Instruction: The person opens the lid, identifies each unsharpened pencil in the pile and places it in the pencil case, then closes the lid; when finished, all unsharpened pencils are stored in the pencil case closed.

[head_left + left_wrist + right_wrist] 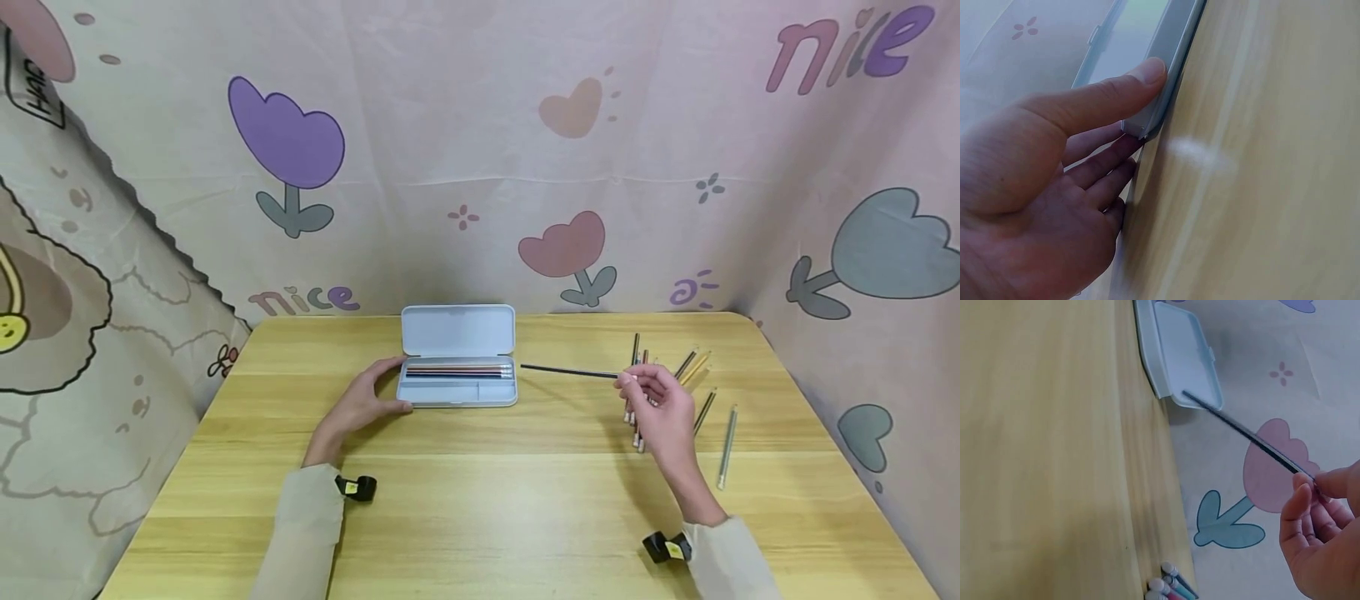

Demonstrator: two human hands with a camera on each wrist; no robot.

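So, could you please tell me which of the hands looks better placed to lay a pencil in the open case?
The right hand, I'd judge: it pinches a black pencil whose far end points toward the pencil case. The left hand grips the case's left end and holds no pencil.

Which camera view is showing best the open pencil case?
The head view: the whole pencil case, its raised lid and the pencils inside are visible. The left wrist view shows only part of it, held by the left hand; the right wrist view shows one end and the lid, but no contents.
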